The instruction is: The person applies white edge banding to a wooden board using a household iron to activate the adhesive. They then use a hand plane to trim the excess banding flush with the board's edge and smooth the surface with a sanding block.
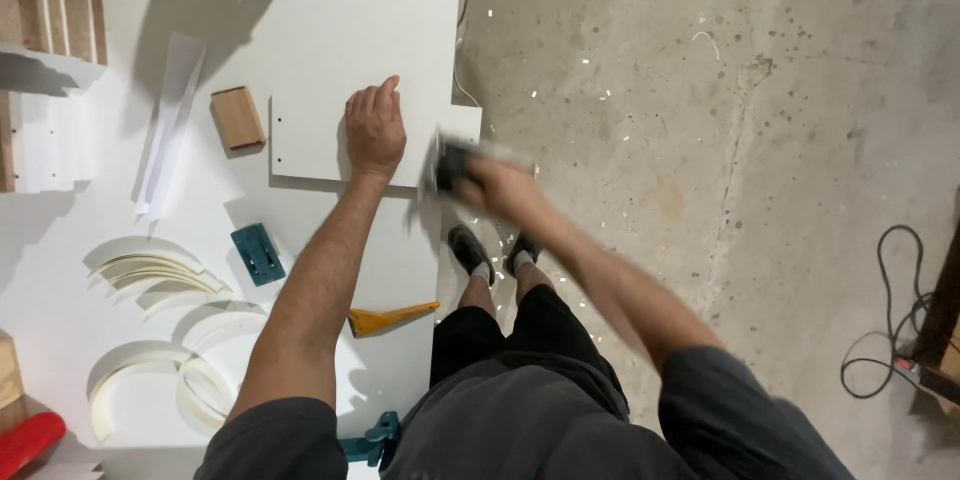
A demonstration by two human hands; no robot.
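Note:
My left hand (375, 130) lies flat, palm down, on a white rectangular panel (345, 30) that rests on the white worktable (60, 230). My right hand (497, 183) is blurred at the panel's near right corner, closed around a dark block-shaped tool (452, 162) pressed against the panel's edge. The panel has small holes along its left side.
On the table lie a small wooden block (237, 118), a blue hand tool (258, 254), an orange scraper (385, 319), curved white strips (155, 270), a folded white strip (172, 120) and a red object (25, 440). A black cable (885, 330) loops on the concrete floor at right.

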